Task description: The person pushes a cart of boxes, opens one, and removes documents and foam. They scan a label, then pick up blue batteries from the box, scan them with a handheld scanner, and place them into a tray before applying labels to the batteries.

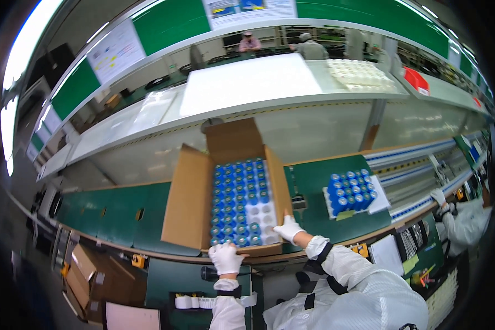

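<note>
An open cardboard box [186, 201] stands on the green workbench, its flaps folded outward. Inside, rows of blue cylindrical battery cells [229, 192] stand upright in a white holder tray [267, 220]. Several holes of that tray, toward the near right, hold no cell. My left hand [225, 259], in a white glove, is closed over the box's near edge. At the near right corner, my right hand [289, 229], gloved too, grips the box's side wall. Part of its fingers is hidden. To the right, a block of more blue cells [351, 191] stands in a white holder.
A dark tool [298, 201] lies between box and cell block. Above the bench runs a shelf with white trays [360, 75] and a red bin [416, 81]. Another cardboard box [102, 280] sits lower left. A co-worker [465, 225] works at the right, beside a conveyor [418, 165].
</note>
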`<state>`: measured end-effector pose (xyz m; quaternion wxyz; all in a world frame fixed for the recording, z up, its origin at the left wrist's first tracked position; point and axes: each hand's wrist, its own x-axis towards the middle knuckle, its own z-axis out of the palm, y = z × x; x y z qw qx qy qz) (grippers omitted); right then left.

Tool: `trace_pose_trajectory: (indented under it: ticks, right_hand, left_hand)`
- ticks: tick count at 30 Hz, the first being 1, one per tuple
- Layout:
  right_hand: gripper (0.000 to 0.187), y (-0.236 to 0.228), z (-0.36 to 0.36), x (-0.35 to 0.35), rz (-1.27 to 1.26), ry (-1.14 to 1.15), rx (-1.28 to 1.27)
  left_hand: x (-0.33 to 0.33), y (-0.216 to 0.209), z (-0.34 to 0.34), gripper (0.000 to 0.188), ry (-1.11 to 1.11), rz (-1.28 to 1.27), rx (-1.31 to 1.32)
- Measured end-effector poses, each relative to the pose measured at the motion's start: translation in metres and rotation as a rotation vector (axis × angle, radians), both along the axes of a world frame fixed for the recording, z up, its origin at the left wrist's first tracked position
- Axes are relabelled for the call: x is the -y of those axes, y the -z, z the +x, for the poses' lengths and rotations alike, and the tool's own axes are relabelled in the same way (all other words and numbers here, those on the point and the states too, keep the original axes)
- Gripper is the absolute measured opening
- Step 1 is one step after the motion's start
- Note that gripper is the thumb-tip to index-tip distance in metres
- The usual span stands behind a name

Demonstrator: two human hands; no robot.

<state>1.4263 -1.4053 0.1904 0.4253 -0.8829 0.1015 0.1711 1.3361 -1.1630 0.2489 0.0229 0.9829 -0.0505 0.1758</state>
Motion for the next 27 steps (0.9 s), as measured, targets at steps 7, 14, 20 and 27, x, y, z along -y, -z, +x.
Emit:
trace_pose_trajectory:
  ticks: [7,14,20,27]
  right_hand:
    - [0.109,-0.018,0.039,0.002,0.531,0.161,-0.107]
    - [0.11,0.01,0.08,0.03,0.939,0.124,-0.247]
    - [0.096,0.02,0.116,0.036,0.951,0.105,-0.111]
    - [0.079,0.055,0.155,0.05,1.042,0.209,0.045]
  left_hand:
    - [0.0,0.008,-0.002,0.049,0.026,-0.098,0.017]
    - [0.001,0.021,0.001,0.043,0.066,-0.109,0.012]
    - [0.003,0.021,-0.006,0.036,0.056,-0.162,-0.071]
    - [0.009,0.039,0.0,0.029,0.152,-0.173,0.0]
